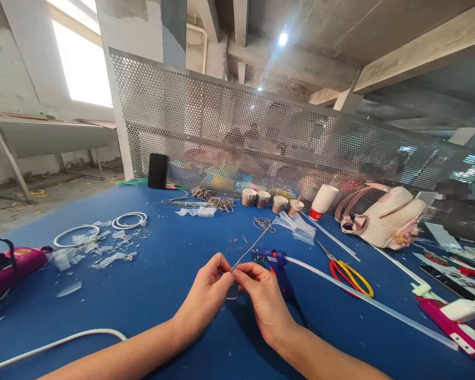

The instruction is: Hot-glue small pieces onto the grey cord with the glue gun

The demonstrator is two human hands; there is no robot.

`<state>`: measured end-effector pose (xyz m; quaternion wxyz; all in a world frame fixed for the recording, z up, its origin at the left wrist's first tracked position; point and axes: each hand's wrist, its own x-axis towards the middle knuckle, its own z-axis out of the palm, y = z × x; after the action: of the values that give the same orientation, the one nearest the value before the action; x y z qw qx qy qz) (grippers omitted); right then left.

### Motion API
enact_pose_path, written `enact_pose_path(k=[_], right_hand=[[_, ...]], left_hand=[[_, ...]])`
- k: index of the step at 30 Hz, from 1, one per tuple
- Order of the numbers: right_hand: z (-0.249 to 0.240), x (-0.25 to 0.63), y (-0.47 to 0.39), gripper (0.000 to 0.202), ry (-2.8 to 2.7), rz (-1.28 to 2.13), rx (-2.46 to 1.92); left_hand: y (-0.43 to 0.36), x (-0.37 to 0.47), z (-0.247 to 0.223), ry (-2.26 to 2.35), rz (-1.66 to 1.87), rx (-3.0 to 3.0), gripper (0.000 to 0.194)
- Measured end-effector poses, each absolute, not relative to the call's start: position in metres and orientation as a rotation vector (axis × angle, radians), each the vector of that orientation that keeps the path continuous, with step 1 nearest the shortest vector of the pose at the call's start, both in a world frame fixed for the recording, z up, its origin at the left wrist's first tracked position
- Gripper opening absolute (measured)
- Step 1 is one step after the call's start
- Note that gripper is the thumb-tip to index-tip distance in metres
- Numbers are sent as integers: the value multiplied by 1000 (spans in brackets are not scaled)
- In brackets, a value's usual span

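My left hand (214,282) and my right hand (257,287) meet over the blue table, each pinching a thin grey-brown cord (249,250) between thumb and fingers. From my fingertips the cord runs up and to the right to a loose coil (264,224) on the table. A short curved end shows below my fingers; what it is made of I cannot make out. Just right of my right hand lies a blue hot glue gun (272,257), a long clear glue stick (364,298) reaching out of its back. Red-and-yellow-handled scissors (350,277) rest farther right.
Along the perforated metal screen (206,116) stand a black phone (157,171), cord bundles (217,200), several small cups (279,204), stacked paper cups (323,200) and a pale backpack (393,216). White rings (129,220) and plastic scraps lie left. Magenta power strips (455,330) sit at both sides.
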<state>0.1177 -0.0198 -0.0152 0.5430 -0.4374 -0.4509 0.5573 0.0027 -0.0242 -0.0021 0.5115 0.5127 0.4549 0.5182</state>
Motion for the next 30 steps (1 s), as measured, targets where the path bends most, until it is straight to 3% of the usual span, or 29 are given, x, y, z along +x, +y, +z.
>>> enact_pose_path(k=[13, 30], right_hand=[[-6, 122, -32, 20, -956, 1425, -889], [-6, 121, -35, 24, -948, 1522, -876]], left_hand=[[-22, 0, 1, 1092, 1315, 1321, 18], [-21, 0, -4, 1124, 1396, 1408, 14]])
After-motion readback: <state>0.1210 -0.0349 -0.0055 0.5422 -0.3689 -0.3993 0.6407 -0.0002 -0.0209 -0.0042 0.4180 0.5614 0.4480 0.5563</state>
